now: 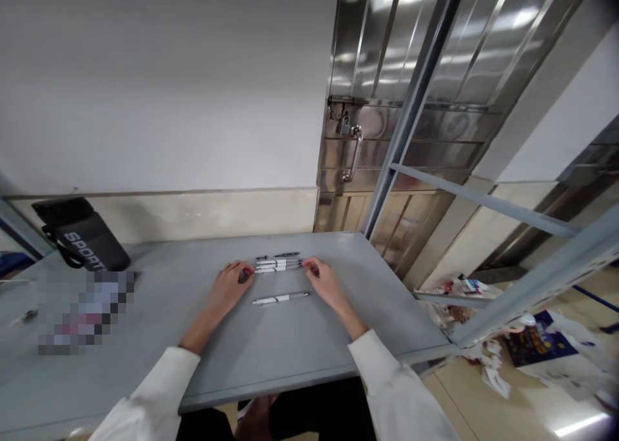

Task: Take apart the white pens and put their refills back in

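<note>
Several white-and-grey pens (pixel 278 266) lie side by side in a close group on the grey shelf top (pixel 348 338). My left hand (pixel 231 283) is closed at the group's left end, thumb and finger pinched at the end of a pen. From the other side, my right hand (pixel 326 283) pinches at the pens' right tips. A dark pen (pixel 287 254) lies just behind the group. Nearer to me, apart from the rest, a single white-and-grey pen (pixel 280 298) lies flat between my forearms.
A black bottle marked SPORT (pixel 87 235) lies tilted at the back left, beside a blurred-out flat object (pixel 89 315). Behind the shelf top rises a white wall (pixel 169 93). A metal upright (pixel 416 99) and a crossbar (pixel 483 199) stand at right, with bags (pixel 541 344) on the floor beyond.
</note>
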The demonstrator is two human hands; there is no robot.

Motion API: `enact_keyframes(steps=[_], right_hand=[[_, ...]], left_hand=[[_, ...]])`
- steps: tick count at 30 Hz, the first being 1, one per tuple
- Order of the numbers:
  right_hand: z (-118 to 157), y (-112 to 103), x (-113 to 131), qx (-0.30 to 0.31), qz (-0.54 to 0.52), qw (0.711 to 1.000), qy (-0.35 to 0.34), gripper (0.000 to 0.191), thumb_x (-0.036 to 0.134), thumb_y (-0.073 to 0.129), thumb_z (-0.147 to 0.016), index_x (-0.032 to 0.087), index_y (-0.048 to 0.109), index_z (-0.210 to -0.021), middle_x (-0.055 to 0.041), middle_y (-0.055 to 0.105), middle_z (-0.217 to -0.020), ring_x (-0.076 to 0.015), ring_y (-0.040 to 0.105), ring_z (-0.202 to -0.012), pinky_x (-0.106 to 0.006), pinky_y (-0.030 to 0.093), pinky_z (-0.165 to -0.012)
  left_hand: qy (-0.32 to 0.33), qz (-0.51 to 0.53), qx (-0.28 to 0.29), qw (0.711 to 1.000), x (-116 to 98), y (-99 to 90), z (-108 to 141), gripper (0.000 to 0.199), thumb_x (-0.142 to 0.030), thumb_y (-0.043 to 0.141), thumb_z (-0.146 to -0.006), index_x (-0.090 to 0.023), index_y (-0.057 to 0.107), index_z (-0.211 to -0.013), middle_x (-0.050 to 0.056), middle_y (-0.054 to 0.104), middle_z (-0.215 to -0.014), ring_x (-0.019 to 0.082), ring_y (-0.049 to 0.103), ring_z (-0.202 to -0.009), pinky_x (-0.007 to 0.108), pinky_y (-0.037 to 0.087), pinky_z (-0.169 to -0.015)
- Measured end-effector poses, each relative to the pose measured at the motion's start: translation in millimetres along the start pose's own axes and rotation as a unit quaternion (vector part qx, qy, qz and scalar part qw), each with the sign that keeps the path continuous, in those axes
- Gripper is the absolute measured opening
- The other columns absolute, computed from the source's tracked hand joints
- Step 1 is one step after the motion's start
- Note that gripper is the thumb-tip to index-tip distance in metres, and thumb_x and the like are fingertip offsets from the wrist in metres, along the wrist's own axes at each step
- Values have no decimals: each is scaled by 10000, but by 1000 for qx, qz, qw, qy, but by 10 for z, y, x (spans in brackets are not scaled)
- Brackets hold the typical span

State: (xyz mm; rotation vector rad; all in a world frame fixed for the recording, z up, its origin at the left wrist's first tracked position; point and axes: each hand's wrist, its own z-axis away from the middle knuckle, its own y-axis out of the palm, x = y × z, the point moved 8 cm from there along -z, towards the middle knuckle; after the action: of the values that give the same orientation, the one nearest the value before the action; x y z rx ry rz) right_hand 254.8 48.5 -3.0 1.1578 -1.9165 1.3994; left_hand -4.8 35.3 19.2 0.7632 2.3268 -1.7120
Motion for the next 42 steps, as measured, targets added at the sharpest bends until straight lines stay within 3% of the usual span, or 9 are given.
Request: enact_keyframes(steps=[15, 22, 27, 33, 37, 42], right_hand=[[7, -2, 72, 1, -57, 998, -6, 201, 162, 554, -783, 201, 654, -953, -34, 698, -993, -159, 667, -824, -326, 518, -842], [-78, -36, 142, 0, -141, 990, 6, 181, 284, 654, -776, 192, 714, -921, -58, 690, -958, -181, 687, -823, -334, 550, -828], [-303, -124, 314, 19, -148, 988, -29, 210, 367, 641, -825, 207, 723, -934, -58, 674, -978, -178, 671, -857, -322, 540, -845], [-584, -117, 314, 22, -100, 995, -18, 241, 399, 555, -878, 188, 672, -889, -43, 682, -838, -179, 640, -801, -319, 501, -785], [-580, 0, 264, 52, -64, 997, -10, 220, 367, 515, -904, 198, 655, -922, -16, 666, -778, -167, 612, -736, -295, 470, -722], [-458, 107, 447, 94, -33, 993, -70, 245, 360, 435, -977, 215, 632, -974, -20, 668, -887, -159, 594, -792, -269, 436, -732]], left_hand=[[14, 36, 8, 999, -60, -15, -1, 180, -333, 512, -874, -217, 649, -855, 41, 652, -837, 224, 581, -849, 335, 448, -811], [1, 182, 1, 983, -90, -101, -40, 176, -353, 482, -897, -214, 590, -906, 9, 633, -838, 164, 583, -750, 264, 450, -669], [4, 247, 21, 969, -168, -174, -248, 175, -361, 487, -908, -212, 570, -947, 2, 639, -865, 147, 601, -773, 246, 468, -692], [26, 205, -6, 978, -343, -185, -591, 201, -326, 549, -876, -211, 588, -1035, -9, 627, -826, 126, 554, -661, 232, 442, -633], [82, 198, 21, 977, -542, -79, -634, 206, -363, 494, -933, -220, 628, -996, 16, 647, -940, 136, 576, -736, 246, 454, -682], [116, 162, 18, 980, -579, -21, -546, 242, -398, 450, -979, -240, 620, -1048, 33, 641, -1038, 187, 596, -979, 293, 471, -840]])
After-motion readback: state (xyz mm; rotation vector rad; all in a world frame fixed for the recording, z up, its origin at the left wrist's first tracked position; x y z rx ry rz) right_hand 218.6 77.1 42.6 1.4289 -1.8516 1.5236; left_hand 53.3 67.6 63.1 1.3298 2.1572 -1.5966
